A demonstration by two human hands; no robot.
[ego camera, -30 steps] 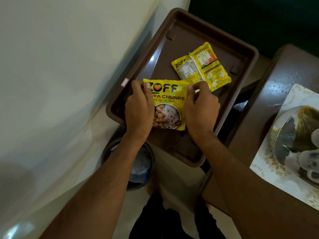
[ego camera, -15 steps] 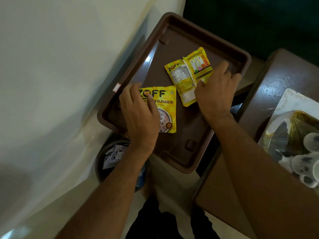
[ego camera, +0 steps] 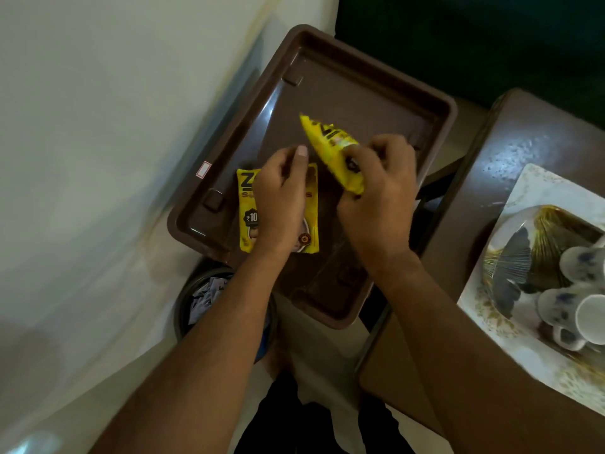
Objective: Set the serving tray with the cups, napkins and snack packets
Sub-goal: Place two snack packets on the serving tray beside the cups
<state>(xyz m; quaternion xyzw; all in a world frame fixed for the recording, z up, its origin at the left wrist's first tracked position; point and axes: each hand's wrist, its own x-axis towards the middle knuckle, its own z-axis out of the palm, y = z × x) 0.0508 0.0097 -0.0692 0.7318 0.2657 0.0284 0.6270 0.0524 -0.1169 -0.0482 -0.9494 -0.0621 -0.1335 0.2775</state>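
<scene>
A brown plastic serving tray (ego camera: 353,93) lies slantwise in the middle of the view. One yellow snack packet (ego camera: 246,211) lies flat near its left side. My left hand (ego camera: 281,198) hovers over or rests on that packet with loosely curled fingers; whether it grips is unclear. My right hand (ego camera: 376,198) holds a second yellow snack packet (ego camera: 330,149), lifted and tilted above the tray. White cups with blue flowers (ego camera: 576,306) are piled on a patterned cloth at the right edge.
A dark brown table (ego camera: 491,178) stands right of the tray, carrying a white patterned cloth (ego camera: 530,188) and a wrapped gold basket (ego camera: 550,244). A white wall fills the left. A round bin (ego camera: 203,299) with scraps sits on the floor below the tray.
My right hand has picked the second packet up off the tray and tilted it. My left hand has slid further up over the flat packet. The view has shifted slightly.
</scene>
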